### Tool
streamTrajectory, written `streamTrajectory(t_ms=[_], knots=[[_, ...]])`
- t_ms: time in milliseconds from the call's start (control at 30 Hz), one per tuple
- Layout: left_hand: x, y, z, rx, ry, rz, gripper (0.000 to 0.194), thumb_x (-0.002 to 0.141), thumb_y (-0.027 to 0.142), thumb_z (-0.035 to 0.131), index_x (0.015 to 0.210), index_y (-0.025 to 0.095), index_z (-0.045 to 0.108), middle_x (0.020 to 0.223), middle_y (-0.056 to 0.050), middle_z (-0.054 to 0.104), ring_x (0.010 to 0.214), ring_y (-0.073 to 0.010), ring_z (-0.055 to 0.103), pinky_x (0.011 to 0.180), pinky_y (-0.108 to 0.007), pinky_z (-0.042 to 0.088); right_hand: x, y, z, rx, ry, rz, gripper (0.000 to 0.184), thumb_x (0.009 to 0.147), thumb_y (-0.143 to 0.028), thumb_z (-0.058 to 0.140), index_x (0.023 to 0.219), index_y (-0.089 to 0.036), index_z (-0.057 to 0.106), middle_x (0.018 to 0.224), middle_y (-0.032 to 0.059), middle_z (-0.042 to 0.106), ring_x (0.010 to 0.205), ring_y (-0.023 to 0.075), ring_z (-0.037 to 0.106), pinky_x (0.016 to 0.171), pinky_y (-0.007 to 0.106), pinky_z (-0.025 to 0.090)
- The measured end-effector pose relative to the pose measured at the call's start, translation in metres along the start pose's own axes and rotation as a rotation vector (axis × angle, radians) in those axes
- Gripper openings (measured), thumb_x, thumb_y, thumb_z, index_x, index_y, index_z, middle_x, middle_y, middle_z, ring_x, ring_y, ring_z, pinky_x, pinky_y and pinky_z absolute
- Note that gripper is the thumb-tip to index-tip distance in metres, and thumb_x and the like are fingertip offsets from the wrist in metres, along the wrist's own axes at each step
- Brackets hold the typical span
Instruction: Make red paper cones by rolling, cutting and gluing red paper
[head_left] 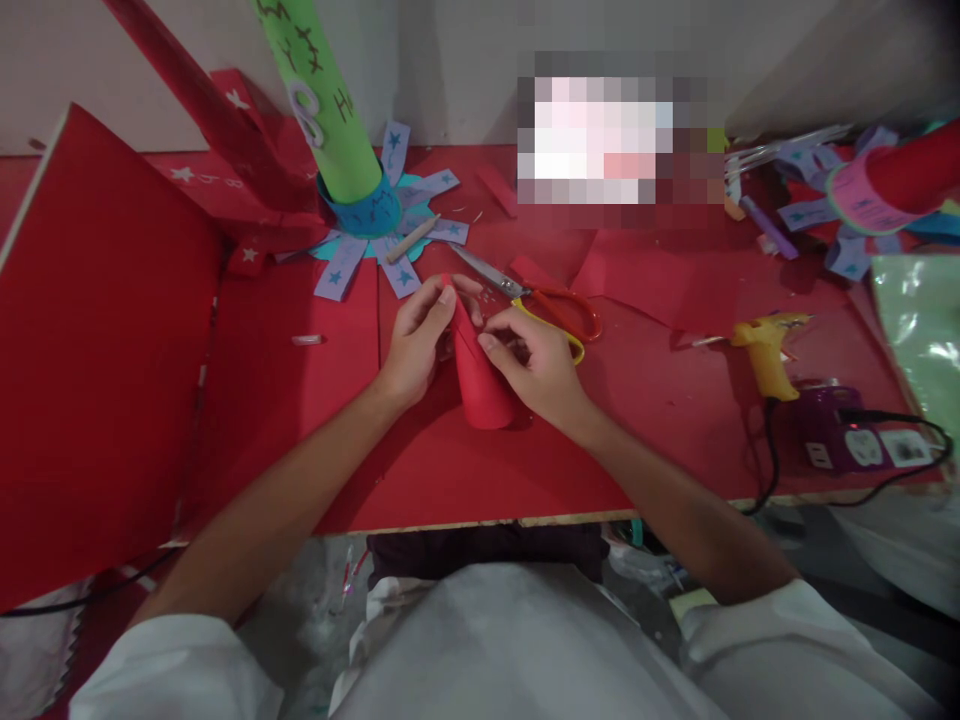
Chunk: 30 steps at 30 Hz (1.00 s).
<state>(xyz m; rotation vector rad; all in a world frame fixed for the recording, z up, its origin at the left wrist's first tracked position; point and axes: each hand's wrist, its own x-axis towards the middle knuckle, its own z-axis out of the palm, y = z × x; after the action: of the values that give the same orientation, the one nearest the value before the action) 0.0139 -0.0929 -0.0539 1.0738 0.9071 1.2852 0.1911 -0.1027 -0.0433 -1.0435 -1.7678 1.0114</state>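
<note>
A red paper cone is between my hands above the red table, its narrow tip pointing away from me and its wide end toward me. My left hand pinches the cone near the tip, thumb on top. My right hand is closed at the cone's right side, with thumb and forefinger together at its edge; whether it grips the paper I cannot make out. Just beyond my right hand lie scissors with red and yellow handles, blades pointing up-left.
A green paper tube in a blue ring stands at the back left. A yellow glue gun and a purple power strip with cables sit at the right. A red panel rises at the left. Red paper lies behind.
</note>
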Motion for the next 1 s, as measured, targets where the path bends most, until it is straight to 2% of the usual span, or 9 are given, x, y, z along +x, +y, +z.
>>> streamTrajectory(t_ms=[100, 233, 433, 633, 767, 867, 1000], knots=[[0.000, -0.001, 0.001, 0.011, -0.013, 0.027, 0.039, 0.099, 0.064, 0.066, 0.101, 0.026, 0.071, 0.085, -0.003, 0.070, 0.055, -0.0107, 0.054, 0.045, -0.026, 0.035, 0.000, -0.002, 0.000, -0.012, 0.003, -0.026, 0.013, 0.101, -0.031, 0.061, 0.092, -0.023, 0.064, 0.088, 0.0034, 0.072, 0.076, 0.0171, 0.064, 0.070, 0.031, 0.048], [0.000, -0.004, 0.000, 0.027, -0.019, 0.073, 0.036, 0.101, 0.061, 0.066, 0.100, 0.025, 0.071, 0.086, -0.003, 0.069, 0.064, -0.0125, 0.061, 0.052, -0.025, 0.042, 0.001, -0.005, -0.002, -0.035, -0.002, -0.032, 0.010, 0.095, -0.021, 0.058, 0.085, -0.024, 0.060, 0.080, 0.0004, 0.067, 0.066, 0.0148, 0.057, 0.065, 0.030, 0.045], [0.000, -0.006, -0.001, 0.077, -0.012, 0.081, 0.037, 0.102, 0.062, 0.064, 0.104, 0.026, 0.073, 0.090, -0.004, 0.071, 0.071, -0.0148, 0.063, 0.058, -0.026, 0.045, 0.003, -0.009, -0.003, -0.046, -0.016, -0.006, 0.011, 0.088, -0.017, 0.058, 0.080, -0.025, 0.056, 0.073, -0.0017, 0.062, 0.061, 0.0140, 0.050, 0.063, 0.031, 0.042], [0.000, -0.008, -0.001, 0.157, -0.011, 0.149, 0.037, 0.101, 0.061, 0.066, 0.101, 0.025, 0.076, 0.098, -0.005, 0.072, 0.084, -0.0152, 0.066, 0.073, -0.027, 0.051, 0.004, -0.008, -0.004, 0.018, -0.015, 0.042, 0.013, 0.093, -0.023, 0.055, 0.080, -0.025, 0.053, 0.070, -0.0029, 0.056, 0.060, 0.0141, 0.049, 0.061, 0.031, 0.037], [0.000, -0.006, 0.003, 0.174, 0.010, 0.140, 0.041, 0.100, 0.064, 0.066, 0.098, 0.024, 0.074, 0.099, -0.005, 0.073, 0.086, -0.0167, 0.067, 0.079, -0.030, 0.054, 0.008, -0.006, -0.001, 0.094, -0.062, 0.103, 0.019, 0.096, -0.030, 0.056, 0.078, -0.025, 0.051, 0.067, -0.0043, 0.050, 0.060, 0.0138, 0.045, 0.060, 0.032, 0.034], [0.002, -0.005, 0.006, 0.181, 0.046, 0.168, 0.043, 0.101, 0.065, 0.064, 0.095, 0.024, 0.073, 0.100, -0.005, 0.074, 0.093, -0.0180, 0.069, 0.086, -0.030, 0.054, 0.010, -0.006, 0.003, 0.127, -0.107, 0.125, 0.021, 0.096, -0.030, 0.057, 0.077, -0.025, 0.049, 0.067, -0.0047, 0.049, 0.060, 0.0137, 0.044, 0.060, 0.032, 0.033], [0.004, -0.006, 0.006, 0.227, 0.088, 0.175, 0.044, 0.101, 0.066, 0.063, 0.094, 0.023, 0.072, 0.097, -0.004, 0.073, 0.088, -0.0174, 0.068, 0.083, -0.030, 0.054, 0.013, -0.007, 0.007, 0.148, -0.137, 0.133, 0.018, 0.094, -0.025, 0.055, 0.077, -0.025, 0.049, 0.066, -0.0051, 0.047, 0.060, 0.0137, 0.043, 0.060, 0.032, 0.033]])
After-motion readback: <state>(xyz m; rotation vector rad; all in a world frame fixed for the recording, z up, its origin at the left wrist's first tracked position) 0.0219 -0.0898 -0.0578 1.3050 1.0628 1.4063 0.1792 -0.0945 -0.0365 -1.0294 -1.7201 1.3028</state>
